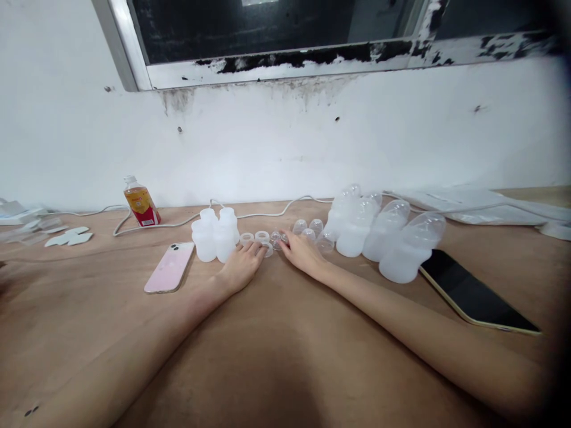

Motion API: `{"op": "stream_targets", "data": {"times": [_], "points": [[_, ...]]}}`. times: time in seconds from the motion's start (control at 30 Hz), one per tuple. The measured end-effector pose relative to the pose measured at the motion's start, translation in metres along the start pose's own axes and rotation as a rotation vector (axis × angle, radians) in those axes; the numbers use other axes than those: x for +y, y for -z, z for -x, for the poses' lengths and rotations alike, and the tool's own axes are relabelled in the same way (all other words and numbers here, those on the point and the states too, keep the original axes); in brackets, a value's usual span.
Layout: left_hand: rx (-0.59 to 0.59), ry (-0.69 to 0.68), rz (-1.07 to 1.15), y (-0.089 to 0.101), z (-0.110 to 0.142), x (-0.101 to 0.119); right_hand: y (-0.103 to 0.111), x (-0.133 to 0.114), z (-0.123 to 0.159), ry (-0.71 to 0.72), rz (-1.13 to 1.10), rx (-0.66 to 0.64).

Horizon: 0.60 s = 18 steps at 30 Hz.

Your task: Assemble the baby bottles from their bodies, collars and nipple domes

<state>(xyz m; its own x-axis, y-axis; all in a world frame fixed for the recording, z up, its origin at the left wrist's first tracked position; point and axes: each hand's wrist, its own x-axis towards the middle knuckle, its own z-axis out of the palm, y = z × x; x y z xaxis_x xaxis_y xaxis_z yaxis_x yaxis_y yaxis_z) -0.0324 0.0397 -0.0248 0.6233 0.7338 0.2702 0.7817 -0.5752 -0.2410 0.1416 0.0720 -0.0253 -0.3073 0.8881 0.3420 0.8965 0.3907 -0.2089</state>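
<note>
My left hand (243,263) lies flat with its fingers stretched over white bottle rings (262,236) on the table. Just left of it stands a cluster of white, cloudy bottle bodies (206,241) without tops. My right hand (304,252) reaches in from the right, its fingertips closed around a small clear teat (276,237) beside the rings. Clear dome-shaped pieces (316,226) sit behind and beside the right hand. Further right, several white bottles (399,261) stand with clear domed covers (426,227) resting tilted on top.
A pink phone (170,268) lies at left, a black-screened phone (477,291) at right. A drink bottle (141,202) stands near the wall. A white cable (267,214) runs along the back. White flat pieces (69,236) lie far left, plastic bags (482,205) far right.
</note>
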Motion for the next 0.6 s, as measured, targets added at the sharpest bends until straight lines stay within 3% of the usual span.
{"op": "stream_targets", "data": {"times": [0.17, 0.27, 0.37, 0.5, 0.53, 0.6], "points": [[0.016, 0.002, -0.006, 0.000, 0.001, 0.000, -0.008, -0.001, -0.007, 0.007, -0.015, -0.010], [0.023, 0.015, 0.010, -0.002, 0.001, 0.000, 0.002, -0.004, -0.005, -0.005, -0.003, -0.012], [0.029, 0.038, 0.030, -0.004, 0.001, 0.000, 0.039, -0.006, -0.003, -0.035, 0.077, 0.053], [0.046, 0.039, 0.040, -0.006, 0.002, 0.000, 0.104, 0.010, 0.000, -0.135, 0.423, 0.323], [0.049, 0.035, 0.040, -0.007, 0.001, 0.000, 0.115, 0.018, 0.000, -0.176, 0.480, 0.347], [0.053, 0.036, 0.038, -0.007, 0.001, 0.000, 0.127, 0.038, 0.000, -0.261, 0.543, 0.272]]}}
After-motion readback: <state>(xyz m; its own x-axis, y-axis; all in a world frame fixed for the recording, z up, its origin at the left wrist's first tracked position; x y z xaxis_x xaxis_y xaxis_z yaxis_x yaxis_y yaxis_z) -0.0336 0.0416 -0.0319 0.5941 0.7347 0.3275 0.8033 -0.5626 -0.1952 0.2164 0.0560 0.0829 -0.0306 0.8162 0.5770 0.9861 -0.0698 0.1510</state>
